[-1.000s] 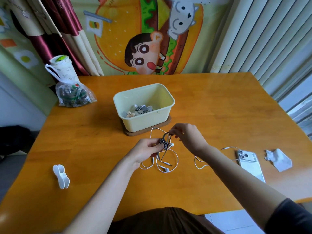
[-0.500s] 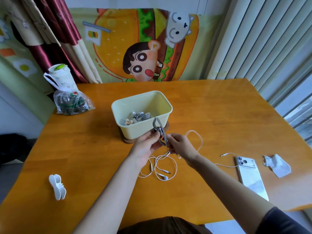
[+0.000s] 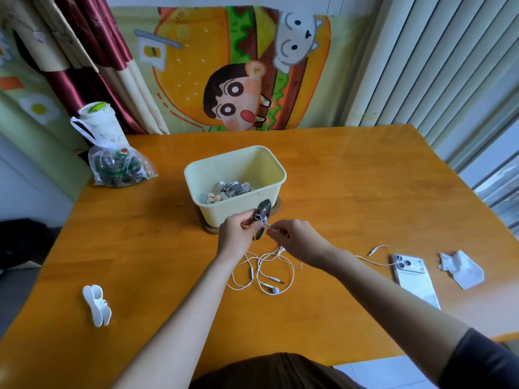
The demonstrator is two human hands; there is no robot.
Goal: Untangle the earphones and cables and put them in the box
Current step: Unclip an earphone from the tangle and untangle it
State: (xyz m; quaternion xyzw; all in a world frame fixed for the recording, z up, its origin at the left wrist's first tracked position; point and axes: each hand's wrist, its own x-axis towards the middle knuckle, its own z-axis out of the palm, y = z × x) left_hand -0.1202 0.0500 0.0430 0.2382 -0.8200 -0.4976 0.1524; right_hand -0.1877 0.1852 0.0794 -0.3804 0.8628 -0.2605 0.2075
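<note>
A pale yellow box (image 3: 273, 169) stands mid-table with grey and white wound earphones inside. Just in front of it my left hand (image 3: 237, 231) grips a grey cable winder (image 3: 262, 213) with white cable wrapped round it. My right hand (image 3: 297, 240) pinches the white earphone cable (image 3: 264, 272) close to the winder. The rest of that cable lies in loose loops on the table below my hands, with an earbud and a plug at the ends. One strand runs right to a jack plug (image 3: 373, 252).
A white phone (image 3: 415, 279) and a crumpled white tissue (image 3: 462, 269) lie at the right. A white winder (image 3: 97, 304) lies at the near left. A plastic bag (image 3: 118, 167) with a white cup stands at the far left. The box rests on a round wooden coaster (image 3: 278, 206).
My hands rose from the table toward the box front, lifting the grey winder. My right hand shifted from above the winder to its right side, drawing cable.
</note>
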